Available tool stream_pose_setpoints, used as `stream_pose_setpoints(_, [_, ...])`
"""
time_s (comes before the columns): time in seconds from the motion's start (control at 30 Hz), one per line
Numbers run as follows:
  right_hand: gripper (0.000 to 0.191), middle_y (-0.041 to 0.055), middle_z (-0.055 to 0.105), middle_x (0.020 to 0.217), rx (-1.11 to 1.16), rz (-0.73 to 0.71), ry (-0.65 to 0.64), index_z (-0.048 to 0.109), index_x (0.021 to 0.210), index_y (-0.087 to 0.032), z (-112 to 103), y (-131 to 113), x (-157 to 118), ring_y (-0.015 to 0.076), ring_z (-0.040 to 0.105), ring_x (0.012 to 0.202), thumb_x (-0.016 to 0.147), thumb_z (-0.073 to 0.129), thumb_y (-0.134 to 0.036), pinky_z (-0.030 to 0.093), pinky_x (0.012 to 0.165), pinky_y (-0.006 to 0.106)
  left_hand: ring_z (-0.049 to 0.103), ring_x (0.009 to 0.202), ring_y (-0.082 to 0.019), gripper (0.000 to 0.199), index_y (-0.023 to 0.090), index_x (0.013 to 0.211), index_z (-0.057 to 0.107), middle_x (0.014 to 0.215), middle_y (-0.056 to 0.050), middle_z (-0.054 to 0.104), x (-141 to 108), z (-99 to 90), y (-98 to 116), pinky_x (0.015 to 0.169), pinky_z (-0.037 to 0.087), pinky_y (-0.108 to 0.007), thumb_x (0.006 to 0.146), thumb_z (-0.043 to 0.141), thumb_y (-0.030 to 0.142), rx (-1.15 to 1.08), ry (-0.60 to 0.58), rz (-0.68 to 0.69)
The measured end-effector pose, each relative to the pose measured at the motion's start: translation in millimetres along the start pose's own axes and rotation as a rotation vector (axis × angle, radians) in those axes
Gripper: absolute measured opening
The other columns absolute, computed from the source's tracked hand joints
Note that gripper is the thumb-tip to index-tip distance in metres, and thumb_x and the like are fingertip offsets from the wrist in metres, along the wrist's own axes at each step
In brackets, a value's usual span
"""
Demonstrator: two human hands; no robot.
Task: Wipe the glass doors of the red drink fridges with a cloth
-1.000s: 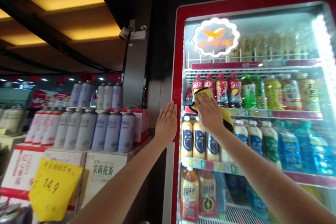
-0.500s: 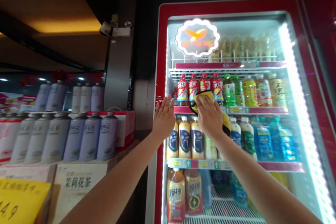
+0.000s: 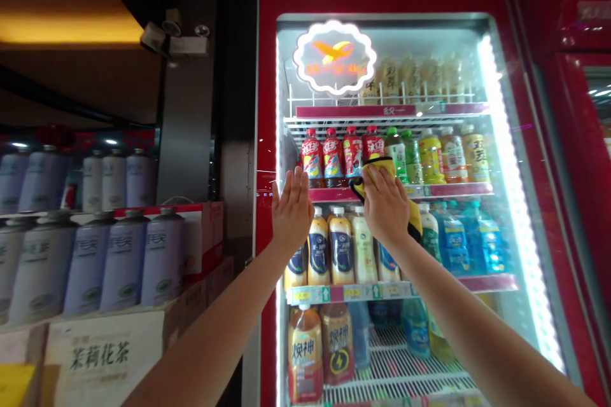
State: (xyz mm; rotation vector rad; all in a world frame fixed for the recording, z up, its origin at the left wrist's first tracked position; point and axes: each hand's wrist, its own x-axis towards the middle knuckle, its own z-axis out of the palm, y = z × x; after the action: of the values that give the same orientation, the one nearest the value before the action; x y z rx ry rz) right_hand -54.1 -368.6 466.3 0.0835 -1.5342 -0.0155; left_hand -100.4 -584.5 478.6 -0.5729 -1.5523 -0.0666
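My left hand rests with its palm toward the glass door of a lit drinks cooler, close to its left side. The fingers are stretched upward and nothing is in them. To its right, my right hand lies over a yellow cloth with black edging, pressing it to the same pane. The cloth sticks out above the fingertips and beside the wrist. Behind the glass, red-capped bottles stand on a shelf, and cream bottles with dark blue labels stand on the one below.
Red framing surrounds the cooler door. A glowing scalloped sign shows at its upper left. On the left, purple and grey canisters stand on stacked cartons. Another red cooler is at the right edge.
The view has turned to the right. Against the bottles behind the glass, my right hand and the cloth have slid rightward. My left hand has also shifted a little right from the door frame.
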Motion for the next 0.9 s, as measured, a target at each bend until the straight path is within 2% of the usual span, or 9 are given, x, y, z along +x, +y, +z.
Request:
stream_pose_setpoints(0.1, [0.05, 0.0088, 0.052, 0.156, 0.007, -0.115, -0.053, 0.052, 0.15, -0.017, -1.4, -12.6, -17.6, 0.0295, 0.045, 0.145, 0.101, 0.041, -0.016, 0.03, 0.123, 0.053, 0.021, 0.157, -0.031, 0.074, 0.016, 0.165, 0.013, 0.168, -0.014, 0.027, 6.1, -0.9, 5.0, 0.127, 0.02, -0.061, 0.096, 0.04, 0.016, -0.026, -0.011, 0.004])
stream_pose_setpoints(0.23, [0.049, 0.0049, 0.05, 0.158, 0.051, -0.25, -0.117, 0.051, 0.151, -0.02, -1.0, -8.4, 9.9, 0.0256, 0.042, 0.148, 0.104, 0.038, -0.018, 0.026, 0.126, 0.051, 0.022, 0.158, -0.031, 0.072, 0.014, 0.164, 0.019, 0.168, -0.014, 0.028, 22.2, 0.0, 20.1, 0.128, 0.017, -0.059, 0.095, 0.042, 0.015, -0.086, -0.018, 0.075])
stream_pose_setpoints(0.37, [0.05, 0.0055, 0.048, 0.159, 0.037, -0.116, -0.08, 0.05, 0.152, -0.021, -5.0, 26.8, 25.6, 0.0278, 0.04, 0.149, 0.104, 0.035, -0.018, 0.026, 0.125, 0.055, 0.02, 0.158, -0.029, 0.07, 0.013, 0.163, 0.021, 0.169, -0.014, 0.026, 29.4, 2.7, 41.8, 0.129, 0.016, -0.057, 0.096, 0.041, 0.016, -0.115, -0.029, 0.123])
stream_pose_setpoints(0.43, [0.051, 0.0084, 0.049, 0.159, 0.018, 0.007, -0.039, 0.05, 0.153, -0.02, -8.5, 38.5, 13.3, 0.0301, 0.042, 0.148, 0.104, 0.034, -0.017, 0.029, 0.123, 0.057, 0.019, 0.158, -0.028, 0.068, 0.012, 0.163, 0.022, 0.169, -0.014, 0.026, 27.4, 4.6, 52.0, 0.129, 0.015, -0.057, 0.097, 0.04, 0.017, -0.114, -0.037, 0.137])
stream_pose_setpoints(0.5, [0.052, 0.0104, 0.049, 0.158, 0.012, 0.031, -0.032, 0.049, 0.153, -0.019, -10.2, 41.9, -3.1, 0.0309, 0.042, 0.147, 0.103, 0.036, -0.016, 0.031, 0.122, 0.056, 0.021, 0.158, -0.028, 0.067, 0.012, 0.162, 0.023, 0.168, -0.014, 0.027, 24.7, 7.7, 60.4, 0.129, 0.016, -0.056, 0.098, 0.04, 0.018, -0.114, -0.039, 0.15])
stream_pose_setpoints(0.57, [0.051, 0.0106, 0.048, 0.159, 0.019, -0.066, -0.057, 0.05, 0.152, -0.018, -9.4, 41.0, -11.6, 0.0296, 0.041, 0.148, 0.102, 0.039, -0.016, 0.031, 0.123, 0.054, 0.024, 0.157, -0.027, 0.067, 0.013, 0.163, 0.024, 0.167, -0.014, 0.029, 24.5, 11.7, 67.0, 0.13, 0.016, -0.056, 0.098, 0.041, 0.019, -0.119, -0.032, 0.167])
stream_pose_setpoints(0.67, [0.05, 0.0083, 0.048, 0.159, 0.032, -0.227, -0.086, 0.052, 0.151, -0.02, -7.1, 47.7, 2.7, 0.0266, 0.041, 0.149, 0.102, 0.04, -0.016, 0.028, 0.125, 0.05, 0.024, 0.157, -0.027, 0.068, 0.013, 0.163, 0.023, 0.167, -0.014, 0.03, 30.6, 18.2, 75.3, 0.13, 0.016, -0.056, 0.098, 0.042, 0.02, -0.124, -0.012, 0.187])
stream_pose_setpoints(0.8, [0.05, 0.0074, 0.049, 0.159, -0.003, -0.148, -0.064, 0.053, 0.15, -0.021, -11.8, 88.7, 33.9, 0.0274, 0.042, 0.148, 0.103, 0.037, -0.015, 0.031, 0.123, 0.052, 0.025, 0.157, -0.027, 0.068, 0.014, 0.163, 0.022, 0.167, -0.013, 0.031, 41.0, 24.8, 86.5, 0.129, 0.016, -0.057, 0.099, 0.042, 0.02, -0.125, 0.012, 0.183])
stream_pose_setpoints(0.9, [0.049, 0.0091, 0.05, 0.158, -0.053, 0.027, -0.004, 0.053, 0.149, -0.019, -19.0, 123.8, 21.1, 0.0294, 0.043, 0.147, 0.103, 0.037, -0.017, 0.035, 0.12, 0.053, 0.028, 0.156, -0.026, 0.068, 0.016, 0.163, 0.022, 0.166, -0.012, 0.032, 40.6, 27.7, 95.3, 0.13, 0.016, -0.056, 0.099, 0.041, 0.02, -0.126, 0.015, 0.175])
